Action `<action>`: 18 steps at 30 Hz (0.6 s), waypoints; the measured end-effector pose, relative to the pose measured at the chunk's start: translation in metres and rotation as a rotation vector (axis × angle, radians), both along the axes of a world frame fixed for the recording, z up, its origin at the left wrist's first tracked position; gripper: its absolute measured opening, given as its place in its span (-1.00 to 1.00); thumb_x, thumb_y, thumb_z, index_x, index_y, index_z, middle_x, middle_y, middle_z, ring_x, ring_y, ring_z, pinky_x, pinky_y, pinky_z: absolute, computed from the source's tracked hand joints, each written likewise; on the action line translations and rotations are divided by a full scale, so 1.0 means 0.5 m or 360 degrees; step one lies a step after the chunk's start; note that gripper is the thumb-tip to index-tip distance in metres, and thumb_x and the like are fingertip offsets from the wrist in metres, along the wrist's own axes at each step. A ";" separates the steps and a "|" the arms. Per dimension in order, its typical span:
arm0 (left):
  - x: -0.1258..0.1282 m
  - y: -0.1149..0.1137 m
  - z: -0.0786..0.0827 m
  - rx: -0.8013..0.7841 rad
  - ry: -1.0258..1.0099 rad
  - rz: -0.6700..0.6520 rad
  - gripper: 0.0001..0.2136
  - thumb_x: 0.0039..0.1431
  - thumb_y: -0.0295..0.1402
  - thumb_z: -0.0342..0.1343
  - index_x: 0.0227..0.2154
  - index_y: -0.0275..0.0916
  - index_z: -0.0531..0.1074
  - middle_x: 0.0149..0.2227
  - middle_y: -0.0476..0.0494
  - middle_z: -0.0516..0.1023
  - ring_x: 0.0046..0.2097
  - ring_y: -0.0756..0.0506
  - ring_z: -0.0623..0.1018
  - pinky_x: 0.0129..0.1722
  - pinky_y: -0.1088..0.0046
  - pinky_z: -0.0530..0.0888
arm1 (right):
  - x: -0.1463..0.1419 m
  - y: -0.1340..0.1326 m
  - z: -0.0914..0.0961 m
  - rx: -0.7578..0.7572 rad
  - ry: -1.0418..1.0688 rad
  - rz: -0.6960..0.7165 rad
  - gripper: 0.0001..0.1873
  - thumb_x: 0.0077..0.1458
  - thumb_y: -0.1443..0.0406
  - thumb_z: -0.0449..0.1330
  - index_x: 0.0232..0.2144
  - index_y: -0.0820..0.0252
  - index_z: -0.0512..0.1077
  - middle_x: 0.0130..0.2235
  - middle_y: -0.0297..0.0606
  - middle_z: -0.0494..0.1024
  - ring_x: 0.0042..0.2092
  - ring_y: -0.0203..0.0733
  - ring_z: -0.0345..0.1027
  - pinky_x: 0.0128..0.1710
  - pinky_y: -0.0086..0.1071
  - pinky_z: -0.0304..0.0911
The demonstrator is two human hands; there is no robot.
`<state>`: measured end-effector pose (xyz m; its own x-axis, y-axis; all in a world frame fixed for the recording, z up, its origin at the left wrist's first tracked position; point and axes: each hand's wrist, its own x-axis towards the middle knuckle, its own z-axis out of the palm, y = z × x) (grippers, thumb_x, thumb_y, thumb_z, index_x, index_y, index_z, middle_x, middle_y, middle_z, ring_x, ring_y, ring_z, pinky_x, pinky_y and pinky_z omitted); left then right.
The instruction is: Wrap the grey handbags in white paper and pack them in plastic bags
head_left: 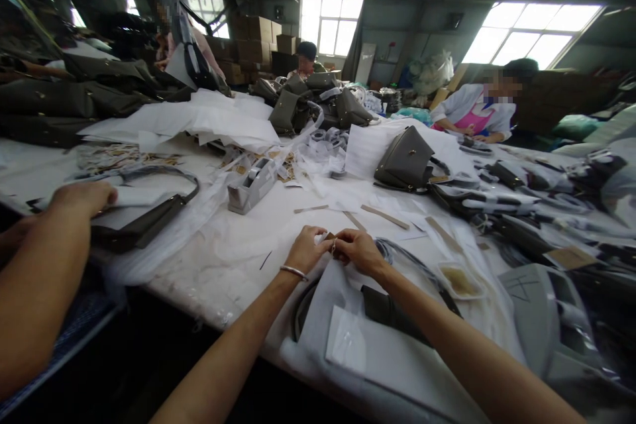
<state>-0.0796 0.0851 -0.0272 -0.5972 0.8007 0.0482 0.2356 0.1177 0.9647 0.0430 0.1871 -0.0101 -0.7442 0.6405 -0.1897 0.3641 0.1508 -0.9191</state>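
My left hand [304,256] and my right hand [362,252] meet over the table's front part, fingers pinched together. Between their fingertips is a small brown tag [330,236]; a thin loop, maybe a ring or a cord, shows beside it. Below the hands lies a dark handbag [381,308], partly covered by white wrapping sheet [322,298]. Its wrapped handle [415,257] curves out behind my right wrist. A clear plastic packet [346,339] rests on the white paper in front.
A tape dispenser [253,185] stands left of centre. Brown strips [385,216] and a shallow dish [460,280] lie nearby. At left, a co-worker's arm [59,258] reaches over another handbag [144,225]. A grey dispenser [527,311] stands at right. Bags [405,156] are piled behind.
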 end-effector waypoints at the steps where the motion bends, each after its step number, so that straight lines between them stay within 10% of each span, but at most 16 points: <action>1: -0.009 0.002 -0.002 -0.0008 0.0018 -0.0057 -0.83 -0.12 -0.28 0.29 -0.47 -0.25 0.50 -0.32 -0.11 0.51 -0.32 -0.07 0.47 -0.39 0.49 0.36 | 0.002 0.001 0.001 -0.0019 0.0012 0.0003 -0.89 0.06 0.33 0.16 -0.38 0.23 0.48 -0.48 -0.33 0.54 -0.52 -0.35 0.36 -0.53 -0.49 0.34; 11: -0.084 -0.007 -0.011 0.0038 -0.0047 0.0016 -0.72 -0.07 -0.10 0.14 -0.57 -0.21 0.29 -0.57 0.07 0.29 -0.47 0.00 0.31 -0.43 0.48 0.30 | 0.014 0.012 0.011 0.0110 -0.0068 0.0029 -0.69 0.10 0.18 0.25 -0.12 0.18 0.53 -0.30 -0.24 0.58 -0.43 -0.33 0.39 -0.55 -0.53 0.28; 18: -0.070 -0.048 0.012 -0.0218 0.0576 0.0259 -0.79 0.10 -0.21 0.02 -0.55 -0.17 0.22 -0.53 0.05 0.29 -0.41 -0.04 0.33 -0.33 0.46 0.33 | -0.011 0.001 0.004 0.0313 -0.0209 0.0121 -0.92 -0.08 0.44 0.30 -0.50 0.21 0.59 -0.57 -0.33 0.51 -0.45 -0.26 0.39 -0.39 -0.45 0.30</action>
<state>-0.1146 0.0611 -0.0211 -0.6806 0.7107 0.1780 0.5243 0.3029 0.7958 0.0376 0.1877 -0.0080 -0.7688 0.6178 -0.1651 0.4591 0.3537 -0.8149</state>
